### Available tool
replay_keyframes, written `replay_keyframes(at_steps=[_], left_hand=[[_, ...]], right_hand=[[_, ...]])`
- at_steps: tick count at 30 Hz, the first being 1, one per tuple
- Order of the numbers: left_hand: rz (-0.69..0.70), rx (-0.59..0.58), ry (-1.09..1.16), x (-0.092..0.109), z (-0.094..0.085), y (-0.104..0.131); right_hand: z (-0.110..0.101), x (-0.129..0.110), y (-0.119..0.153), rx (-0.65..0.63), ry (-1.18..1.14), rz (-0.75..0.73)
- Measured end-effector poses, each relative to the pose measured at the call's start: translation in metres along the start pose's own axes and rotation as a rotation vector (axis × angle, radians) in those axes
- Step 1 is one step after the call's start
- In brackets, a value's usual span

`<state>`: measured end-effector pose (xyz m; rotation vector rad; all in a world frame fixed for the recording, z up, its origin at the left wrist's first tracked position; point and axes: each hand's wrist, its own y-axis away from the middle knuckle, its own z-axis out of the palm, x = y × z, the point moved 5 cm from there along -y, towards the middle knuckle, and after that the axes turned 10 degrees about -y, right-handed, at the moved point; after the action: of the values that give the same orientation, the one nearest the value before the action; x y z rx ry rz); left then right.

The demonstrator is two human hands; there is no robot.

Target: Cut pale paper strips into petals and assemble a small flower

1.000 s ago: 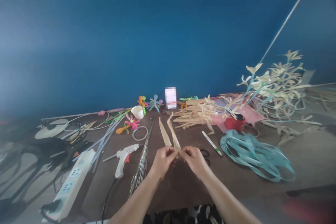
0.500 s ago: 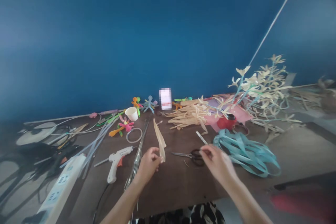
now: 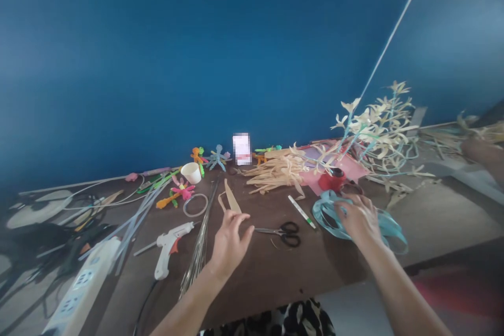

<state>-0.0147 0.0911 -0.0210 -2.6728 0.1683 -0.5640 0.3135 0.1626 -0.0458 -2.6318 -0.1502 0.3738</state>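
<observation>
Head view, right hand (image 3: 359, 218) over blue ribbon (image 3: 389, 224), fingers curled, can't tell if gripping, ribbon between bench (image 3: 271, 278) front and back edges, left hand (image 3: 231, 239) open, thumb spread, no hold visible, pale strips (image 3: 232, 198) just past fingers.

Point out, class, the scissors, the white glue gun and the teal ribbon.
Scissors (image 3: 281, 231): head view, near the pivot.
White glue gun (image 3: 167, 243): head view, where body meets handle.
Teal ribbon (image 3: 327, 206): head view, on its left-hand loops.
</observation>
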Motion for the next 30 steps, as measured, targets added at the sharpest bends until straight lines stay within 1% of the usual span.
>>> replay_keyframes(at_steps=[4,7,10,13,14,16,19,21,23,24,26,28,29,30], left_hand=[[0.067,-0.142,0.117,0.032,0.013,-0.008],[0.098,-0.197,0.171,0.051,0.018,-0.012],[0.113,-0.231,0.211,0.063,0.021,-0.012],[0.096,-0.237,0.25,0.066,0.022,-0.013],[0.083,-0.234,0.271,0.067,0.022,-0.015],[0.049,-0.235,0.328,0.067,0.023,-0.02],[-0.01,-0.285,0.435,0.071,0.03,-0.028],[-0.058,-0.337,0.51,0.073,0.036,-0.031],[-0.123,-0.38,0.628,0.073,0.038,-0.031],[-0.173,-0.396,0.72,0.071,0.037,-0.031],[-0.313,-0.405,0.983,0.063,0.029,-0.029],[-0.483,-0.356,1.313,0.047,0.013,-0.03],[-0.535,-0.305,1.47,0.035,0.0,-0.033],[-0.554,-0.239,1.609,0.022,-0.015,-0.037]], right_hand=[[-0.002,-0.02,-0.011,-0.005,-0.077,-0.015],[0.004,-0.025,-0.016,-0.085,-0.052,-0.008],[0.012,-0.024,-0.02,-0.16,-0.042,-0.012],[0.007,-0.032,-0.022,-0.13,-0.115,-0.048],[0.001,-0.039,-0.022,-0.108,-0.154,-0.072],[-0.012,-0.061,-0.02,-0.082,-0.241,-0.139],[-0.029,-0.104,-0.012,-0.132,-0.379,-0.244],[-0.035,-0.127,-0.005,-0.173,-0.469,-0.282],[-0.034,-0.14,0.001,-0.231,-0.556,-0.274],[-0.031,-0.142,0.004,-0.274,-0.592,-0.257],[-0.023,-0.138,0.009,-0.377,-0.637,-0.215],[-0.018,-0.124,0.01,-0.451,-0.655,-0.171],[-0.017,-0.114,0.008,-0.471,-0.664,-0.148],[-0.018,-0.101,0.006,-0.482,-0.682,-0.124]])
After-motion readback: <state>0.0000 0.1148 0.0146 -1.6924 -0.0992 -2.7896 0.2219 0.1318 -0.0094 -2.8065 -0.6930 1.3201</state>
